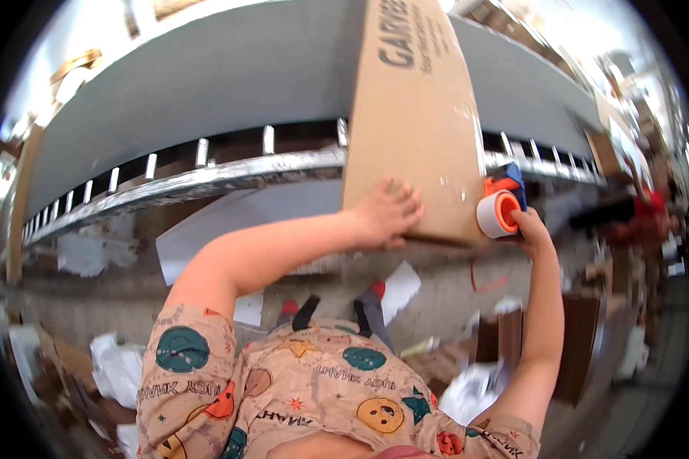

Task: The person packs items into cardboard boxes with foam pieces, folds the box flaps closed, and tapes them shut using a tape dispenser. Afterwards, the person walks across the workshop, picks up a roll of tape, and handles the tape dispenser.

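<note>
A long brown cardboard box (413, 115) lies across the conveyor, its near end jutting over the metal edge toward me. My left hand (389, 214) rests on the near end of the box with its fingers spread. In my right hand (532, 229) is a tape dispenser (505, 183), blue and orange, with a roll of clear or white tape on an orange core. The dispenser is at the right side of the box's near end. Shiny strips of tape show along the box's right edge.
The grey conveyor belt (230, 84) runs left to right, with a metal rail (230, 170) along its near side. Paper scraps (402, 291) lie on the floor by my feet. Cardboard pieces (582, 344) stand at the right. Another person in red (651, 222) appears blurred farther right.
</note>
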Demonstrator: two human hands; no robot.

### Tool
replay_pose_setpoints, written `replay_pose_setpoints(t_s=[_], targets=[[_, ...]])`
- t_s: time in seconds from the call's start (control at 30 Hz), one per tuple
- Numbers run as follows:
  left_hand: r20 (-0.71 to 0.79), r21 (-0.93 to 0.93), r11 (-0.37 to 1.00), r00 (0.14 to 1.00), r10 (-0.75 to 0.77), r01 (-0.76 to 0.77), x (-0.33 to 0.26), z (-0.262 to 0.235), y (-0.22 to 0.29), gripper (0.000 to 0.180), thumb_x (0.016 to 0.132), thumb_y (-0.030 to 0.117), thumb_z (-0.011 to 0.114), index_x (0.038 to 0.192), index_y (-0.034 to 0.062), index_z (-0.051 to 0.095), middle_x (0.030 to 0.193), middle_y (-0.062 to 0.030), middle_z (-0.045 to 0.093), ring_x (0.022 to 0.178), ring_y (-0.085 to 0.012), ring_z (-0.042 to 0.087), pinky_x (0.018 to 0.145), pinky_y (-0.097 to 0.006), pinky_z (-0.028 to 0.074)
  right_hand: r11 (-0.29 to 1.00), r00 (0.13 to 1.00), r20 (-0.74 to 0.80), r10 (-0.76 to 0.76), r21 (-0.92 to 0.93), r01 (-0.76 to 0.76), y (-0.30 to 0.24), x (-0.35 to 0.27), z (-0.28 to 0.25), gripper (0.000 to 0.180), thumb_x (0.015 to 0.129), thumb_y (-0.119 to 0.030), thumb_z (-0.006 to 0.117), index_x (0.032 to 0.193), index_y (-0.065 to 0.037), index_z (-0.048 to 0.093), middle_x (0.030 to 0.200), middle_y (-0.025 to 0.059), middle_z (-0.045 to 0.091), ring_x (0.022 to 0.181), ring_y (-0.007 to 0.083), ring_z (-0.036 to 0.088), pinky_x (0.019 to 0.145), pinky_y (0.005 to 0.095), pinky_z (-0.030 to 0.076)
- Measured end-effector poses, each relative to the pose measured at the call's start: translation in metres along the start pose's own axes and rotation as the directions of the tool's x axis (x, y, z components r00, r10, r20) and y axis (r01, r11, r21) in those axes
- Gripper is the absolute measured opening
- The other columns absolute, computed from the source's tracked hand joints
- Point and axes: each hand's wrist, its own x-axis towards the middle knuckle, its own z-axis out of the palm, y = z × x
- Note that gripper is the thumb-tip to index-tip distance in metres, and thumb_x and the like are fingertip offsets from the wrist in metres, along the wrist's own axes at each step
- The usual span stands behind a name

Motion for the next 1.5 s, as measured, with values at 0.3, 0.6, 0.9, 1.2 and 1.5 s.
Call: replay_pose_setpoints(t_s=[0.3, 0.6, 0.9, 1.2, 1.5], targets=[[-0.173, -0.015, 1.000, 0.985, -0.011, 0.009, -0.023, 0.003, 0.010, 0.063, 0.078, 0.041, 0.066, 0.125, 0.0031, 0.047, 0.127, -0.0175, 0.045, 0.123, -0.0319, 0.039, 0.101, -0.056, 0.027, 0.678, 0.984, -0.122, -0.128, 0.714, 0.177, 0.042, -0.175, 0.107, 0.048, 0.084, -0.028, 0.061, 0.123, -0.002, 0.053, 0.120, 0.0078, 0.059, 0.111, 0.0200, 0.056, 0.095, 0.0363, 0.045], [-0.079, -0.173, 0.983, 0.995, -0.067, 0.053, -0.036, -0.004, 0.005, 0.054, 0.074, 0.040, 0.070, 0.110, 0.0046, 0.051, 0.113, -0.0140, 0.048, 0.114, -0.0299, 0.044, 0.102, -0.053, 0.028, 0.402, 0.735, -0.046, -0.676, -0.860, 0.315, -0.028, -0.134, 0.182, 0.052, 0.074, -0.048, 0.068, 0.112, -0.013, 0.066, 0.078, 0.0185, 0.063, 0.070, 0.0351, 0.065, 0.062, 0.0388, 0.053], [0.023, -0.081, 0.994, 0.997, 0.078, -0.076, -0.022, -0.016, 0.006, 0.081, 0.075, 0.033, 0.068, 0.144, 0.0107, 0.032, 0.155, -0.0083, 0.016, 0.142, -0.0323, 0.016, 0.103, -0.067, 0.019, 0.542, 0.817, -0.227, -0.529, -0.832, 0.120, 0.104, -0.152, 0.238, 0.056, 0.068, -0.043, 0.070, 0.118, -0.019, 0.063, 0.088, 0.0255, 0.056, 0.066, 0.0394, 0.061, 0.066, 0.0448, 0.053], [0.204, -0.046, 0.977, 0.960, -0.194, 0.207, -0.033, -0.016, -0.003, 0.094, 0.074, 0.050, 0.063, 0.147, 0.0080, 0.022, 0.154, -0.0126, 0.017, 0.144, -0.0294, 0.011, 0.109, -0.062, 0.011, 0.963, 0.993, 0.114, -0.026, -0.264, 0.055, 0.128, -0.085, 0.170, 0.051, 0.069, -0.045, 0.068, 0.089, 0.002, 0.070, 0.086, 0.0150, 0.070, 0.088, 0.0255, 0.067, 0.079, 0.0343, 0.051], [0.521, -0.833, -0.551, 0.411, -0.748, 0.052, -0.098, 0.023, -0.042, 0.055, 0.087, 0.029, 0.058, 0.129, -0.0036, 0.046, 0.118, -0.0172, 0.058, 0.108, -0.0278, 0.058, 0.093, -0.036, 0.047, 0.590, 0.971, 0.144, -0.192, 0.807, -0.003, 0.110, -0.021, 0.014, 0.035, 0.083, -0.034, 0.060, 0.096, -0.002, 0.062, 0.091, 0.0091, 0.066, 0.082, 0.0195, 0.065, 0.077, 0.0348, 0.053]])
